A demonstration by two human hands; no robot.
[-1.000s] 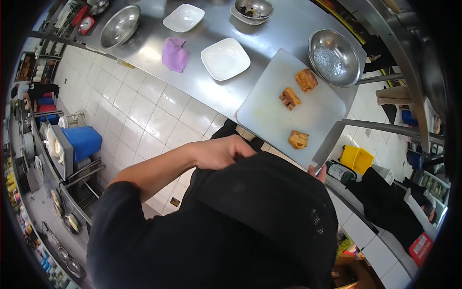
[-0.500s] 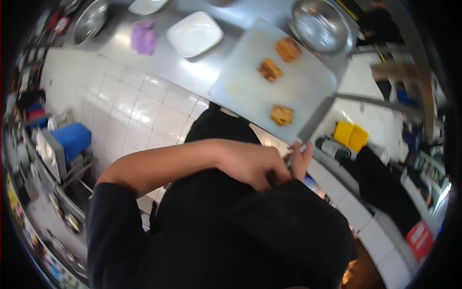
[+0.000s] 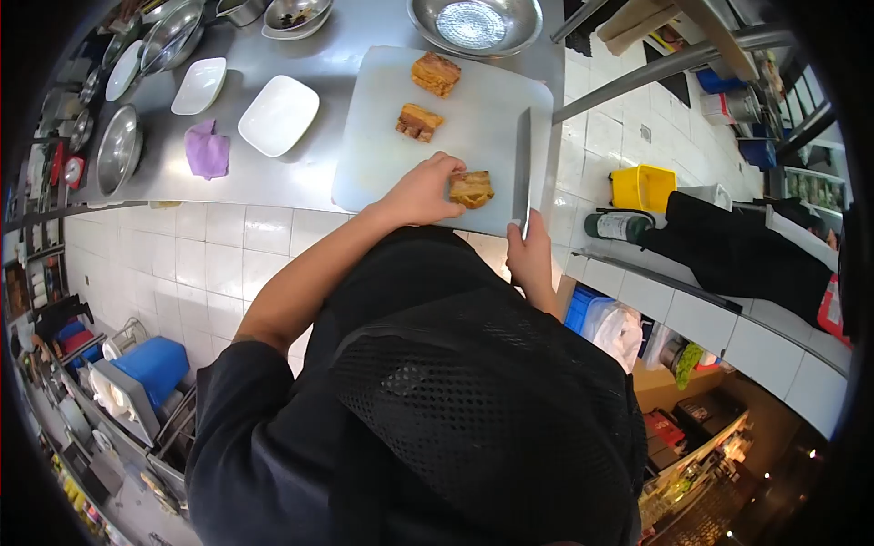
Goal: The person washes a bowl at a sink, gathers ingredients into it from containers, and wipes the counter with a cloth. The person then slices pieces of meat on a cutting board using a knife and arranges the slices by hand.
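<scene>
On a white cutting board (image 3: 364,136) lie several browned chunks of what looks like cooked pork belly. My left hand (image 3: 419,193) curls round the left end of the nearest pork belly chunk (image 3: 472,189), thumb on the near side and fingers on the far side. Two more, a middle chunk (image 3: 419,122) and a far chunk (image 3: 435,74), sit farther up the board, apart from my hands. My right hand (image 3: 532,255) is closed round the handle of a broad-bladed kitchen knife (image 3: 523,164). Its blade points away from me over the board's right edge, apart from the meat.
A metal bowl (image 3: 475,25) stands behind the board. Left of it are a white square dish (image 3: 279,116), another white dish (image 3: 199,86) and a purple cloth (image 3: 208,150). A metal rail (image 3: 655,73) runs right of the steel table. A yellow bucket (image 3: 643,188) is beyond.
My hands were close together in front of my body; now they are apart, the left on the near chunk and the right out with the knife. The camera view has shifted.
</scene>
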